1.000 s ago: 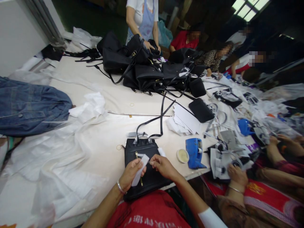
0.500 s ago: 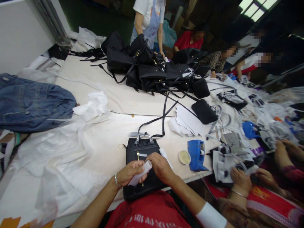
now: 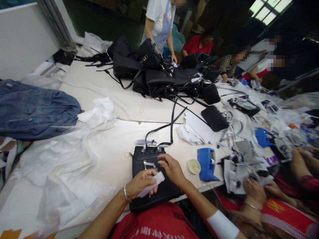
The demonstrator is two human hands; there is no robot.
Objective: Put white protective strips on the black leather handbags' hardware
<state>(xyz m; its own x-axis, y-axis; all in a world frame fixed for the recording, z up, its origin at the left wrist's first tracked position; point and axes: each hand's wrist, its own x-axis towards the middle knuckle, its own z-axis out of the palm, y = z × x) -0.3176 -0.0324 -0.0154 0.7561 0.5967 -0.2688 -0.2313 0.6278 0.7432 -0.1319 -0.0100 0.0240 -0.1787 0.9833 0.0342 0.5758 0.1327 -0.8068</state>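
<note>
A black handbag (image 3: 141, 203) with a gold zipper lies in front of me, its long strap (image 3: 171, 129) trailing up the table. My left hand (image 3: 139, 183) is closed on a folded piece of thin white wrapping sheet (image 3: 152, 185), held above the bag. Over the bag's upper right part is my right hand (image 3: 173, 170), its fingers bent but apart, holding nothing. Clear plastic (image 3: 151, 164) covers the gold zipper pull (image 3: 145, 164) between the hands. The bag's handle also has clear wrapping on it.
Right of the bag stand a small round tub (image 3: 193, 166) and a blue tape dispenser (image 3: 206, 164). White sheets (image 3: 196, 127) lie beyond. Black bags (image 3: 159, 78) are heaped at the back. Denim clothing (image 3: 37, 109) and crumpled white wrapping (image 3: 62, 169) lie left. Co-workers' hands (image 3: 255, 191) work at right.
My right hand has let go of the white sheet and moved up and right, its fingers opening. My left hand still holds the sheet, now slightly further right.
</note>
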